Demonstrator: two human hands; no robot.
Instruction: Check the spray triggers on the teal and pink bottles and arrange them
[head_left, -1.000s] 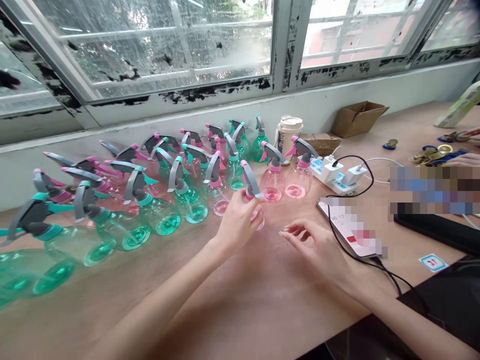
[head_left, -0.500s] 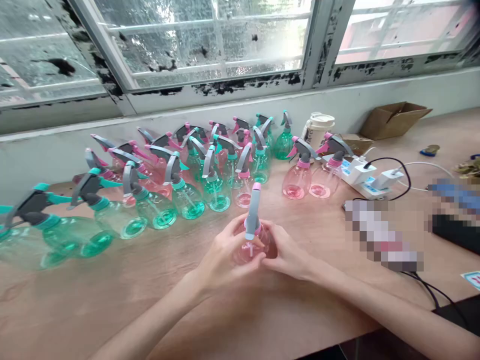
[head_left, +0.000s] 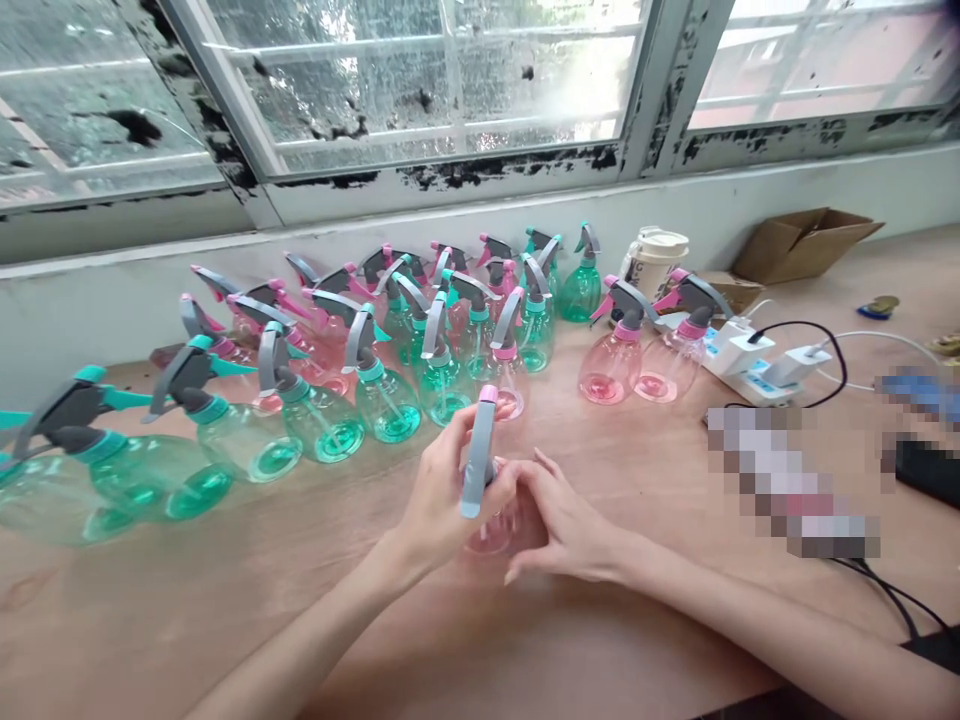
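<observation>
A pink spray bottle (head_left: 478, 465) with a grey trigger lever and pink nozzle stands on the wooden table in front of me. My left hand (head_left: 442, 480) is wrapped around its neck, just under the spray head, and covers much of the upper part. On the other side, my right hand (head_left: 574, 525) curves close to the clear pink body, its thumb and fingers apart. Whether its fingertips touch the bottle or my left hand is hard to make out. Just beyond my left hand is another pink spray bottle (head_left: 508, 375).
Several green spray bottles (head_left: 394, 405) and pink ones stand in rows at the left and back. Two pink bottles (head_left: 609, 365) stand right of centre. Further right are a white power strip (head_left: 757, 375), a lidded cup (head_left: 652, 260), a cardboard box (head_left: 802, 245) and a blurred-out object (head_left: 787, 480).
My left hand has moved up to the bottle's neck, and the spray head has shifted left and tilted. My right hand has loosened, its thumb now away from the bottle. The view has shifted slightly.
</observation>
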